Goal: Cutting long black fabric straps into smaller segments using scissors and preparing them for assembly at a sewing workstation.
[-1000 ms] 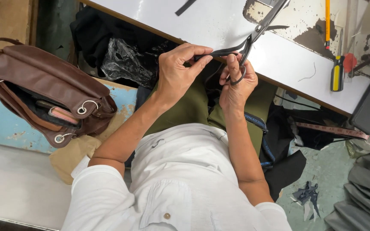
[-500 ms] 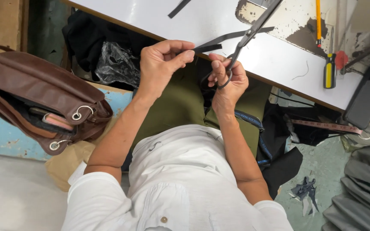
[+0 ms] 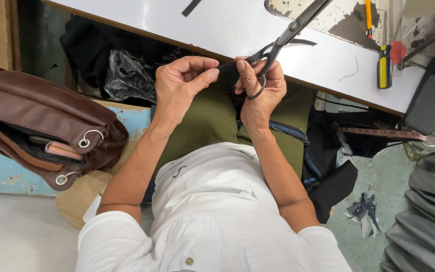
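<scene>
My left hand [image 3: 179,85] pinches the end of a narrow black fabric strip [image 3: 227,68] between thumb and fingers. My right hand [image 3: 260,90] grips the handles of large black scissors [image 3: 290,32], whose blades point up and to the right over the white table [image 3: 237,25]. Both hands meet just in front of the table's near edge, above my olive-green lap. The strip runs from my left fingers toward the scissors and on across the table edge.
A brown leather bag [image 3: 41,126] lies open at my left on a blue surface. A yellow-handled screwdriver [image 3: 383,63], a dark phone [image 3: 431,100] and a measuring tape [image 3: 383,133] lie at the right. Black cloth and a plastic bag [image 3: 127,75] sit under the table. Fabric scraps [image 3: 363,209] lie on the floor.
Both hands have drawn closer together and nearer to my body. The strip is now gathered short between my left fingers and the scissors.
</scene>
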